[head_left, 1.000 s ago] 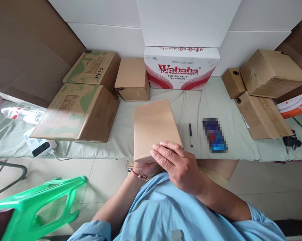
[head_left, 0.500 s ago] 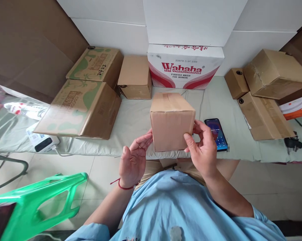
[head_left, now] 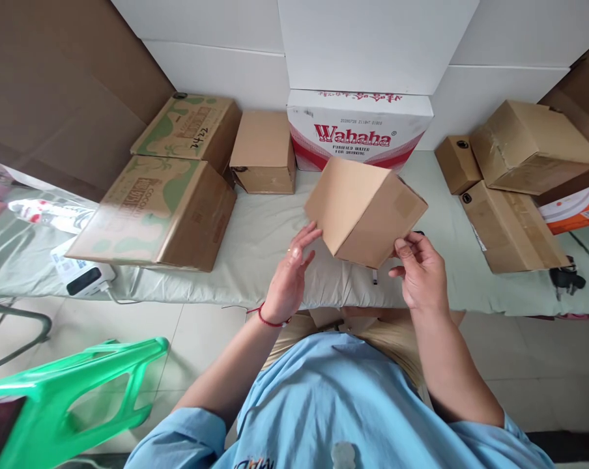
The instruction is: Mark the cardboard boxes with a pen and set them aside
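A plain brown cardboard box point(head_left: 365, 212) is tilted on its corner in front of me, above the cloth-covered surface. My right hand point(head_left: 419, 270) pinches its lower right edge between thumb and fingers. Along the lower left side, my left hand point(head_left: 289, 273) has its fingers stretched out, the tips at or close to the cardboard; I cannot tell if they press on it. A red string bracelet point(head_left: 272, 317) circles the left wrist. The phone is almost wholly hidden behind the box and right hand.
Behind stands a white and red Wahaha water carton point(head_left: 358, 133). Printed cartons point(head_left: 148, 208) and a small brown box point(head_left: 262, 153) are at left, more brown boxes point(head_left: 514, 225) at right. A white device point(head_left: 82, 277) lies near the front edge. A green stool point(head_left: 99, 384) stands on the floor.
The box has been turned and tilted, moving a little right and showing other faces. My right hand shifted right along with it; my left hand moved right and up. The phone became covered.
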`<state>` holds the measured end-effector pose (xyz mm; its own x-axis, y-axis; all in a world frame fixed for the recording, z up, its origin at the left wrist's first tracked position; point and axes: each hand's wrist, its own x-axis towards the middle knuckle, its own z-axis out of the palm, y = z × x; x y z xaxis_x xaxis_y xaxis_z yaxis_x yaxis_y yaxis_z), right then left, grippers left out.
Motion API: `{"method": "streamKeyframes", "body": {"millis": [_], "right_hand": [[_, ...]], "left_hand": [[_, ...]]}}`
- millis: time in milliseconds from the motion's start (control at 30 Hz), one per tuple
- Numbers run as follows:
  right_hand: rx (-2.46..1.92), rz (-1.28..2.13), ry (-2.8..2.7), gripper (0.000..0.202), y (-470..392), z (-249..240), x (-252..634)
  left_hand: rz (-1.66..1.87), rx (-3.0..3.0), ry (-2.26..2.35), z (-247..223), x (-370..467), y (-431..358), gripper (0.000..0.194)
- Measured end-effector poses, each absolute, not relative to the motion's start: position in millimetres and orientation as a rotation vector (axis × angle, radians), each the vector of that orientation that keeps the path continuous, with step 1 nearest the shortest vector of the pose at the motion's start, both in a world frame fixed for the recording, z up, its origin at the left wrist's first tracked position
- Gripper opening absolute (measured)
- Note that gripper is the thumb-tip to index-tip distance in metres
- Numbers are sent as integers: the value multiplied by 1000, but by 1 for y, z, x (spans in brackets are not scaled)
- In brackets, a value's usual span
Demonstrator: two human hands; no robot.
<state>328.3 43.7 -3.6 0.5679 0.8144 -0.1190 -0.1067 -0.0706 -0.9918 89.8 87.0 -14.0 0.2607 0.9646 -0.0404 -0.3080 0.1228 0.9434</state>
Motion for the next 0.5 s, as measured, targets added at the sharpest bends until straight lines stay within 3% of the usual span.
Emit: {"method": "streamKeyframes", "body": {"millis": [267,500], "right_hand": [[-1353,1369,-454,60,48,-16,320],[-1281,1401,-244,69,45,-26,327]], "left_hand": [[764,1184,668,-18,116,78,72],[803,1021,982,-33,107,78,68]]}}
